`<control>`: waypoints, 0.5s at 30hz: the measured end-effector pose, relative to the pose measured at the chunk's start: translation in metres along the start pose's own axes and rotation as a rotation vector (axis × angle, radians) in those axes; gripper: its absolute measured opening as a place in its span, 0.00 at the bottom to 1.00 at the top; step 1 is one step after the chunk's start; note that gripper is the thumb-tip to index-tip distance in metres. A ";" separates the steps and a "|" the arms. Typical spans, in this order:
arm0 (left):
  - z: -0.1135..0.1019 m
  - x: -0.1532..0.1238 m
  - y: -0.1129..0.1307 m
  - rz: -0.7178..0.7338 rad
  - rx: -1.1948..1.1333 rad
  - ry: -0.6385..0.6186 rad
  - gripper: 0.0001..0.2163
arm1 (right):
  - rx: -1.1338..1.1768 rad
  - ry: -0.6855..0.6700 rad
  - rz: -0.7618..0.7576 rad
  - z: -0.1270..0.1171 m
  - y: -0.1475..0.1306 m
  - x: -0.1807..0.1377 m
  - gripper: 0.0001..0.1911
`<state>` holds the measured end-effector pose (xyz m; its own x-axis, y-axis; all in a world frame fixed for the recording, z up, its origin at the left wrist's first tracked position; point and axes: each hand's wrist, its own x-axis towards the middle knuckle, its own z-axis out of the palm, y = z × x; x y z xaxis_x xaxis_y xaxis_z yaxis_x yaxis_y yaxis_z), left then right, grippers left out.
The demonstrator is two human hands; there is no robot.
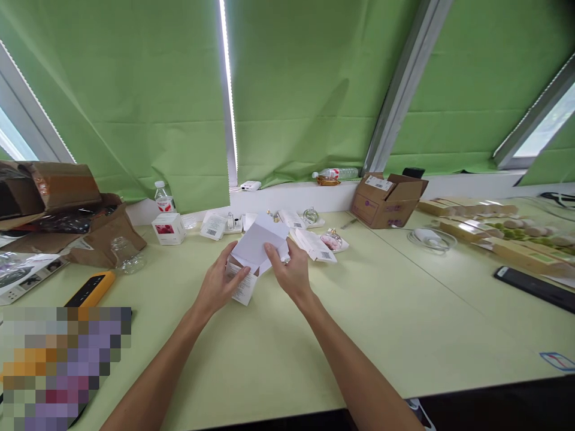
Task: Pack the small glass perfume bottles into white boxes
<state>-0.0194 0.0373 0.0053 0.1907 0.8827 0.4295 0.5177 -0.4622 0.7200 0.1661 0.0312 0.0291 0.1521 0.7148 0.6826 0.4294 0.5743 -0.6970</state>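
Between my two hands is a white paper carton (pixel 256 244), unfolded so that its plain inner side faces up. My left hand (pixel 219 278) pinches its left edge, where a printed flap (pixel 243 286) hangs down. The thumb of my right hand (pixel 291 266) presses on the inner face, with the fingers curled behind the right side. Just beyond the hands lie flattened printed cartons (pixel 314 245), a round perfume bottle (pixel 331 240) with a pink body, another round glass bottle (pixel 310 215) and a small clear bottle (pixel 230 221).
A white box (pixel 168 228) and a water bottle (pixel 164 196) stand at the back left, near a glass jar (pixel 128 256). Brown cardboard boxes (pixel 389 200) flank the work area. Egg cartons (pixel 516 230), a cable (pixel 431 239) and a black phone-like object (pixel 534 288) lie right.
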 end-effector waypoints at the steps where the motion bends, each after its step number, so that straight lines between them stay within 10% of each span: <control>1: 0.000 0.000 -0.001 0.004 -0.002 0.003 0.30 | -0.007 0.003 0.001 0.000 0.000 0.000 0.12; 15: 0.005 0.000 -0.005 0.137 0.082 0.074 0.24 | -0.008 0.027 0.007 0.003 0.002 -0.001 0.13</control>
<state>-0.0182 0.0401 -0.0009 0.2036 0.8019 0.5617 0.5578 -0.5665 0.6066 0.1644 0.0331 0.0262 0.1792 0.7074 0.6837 0.4351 0.5663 -0.7000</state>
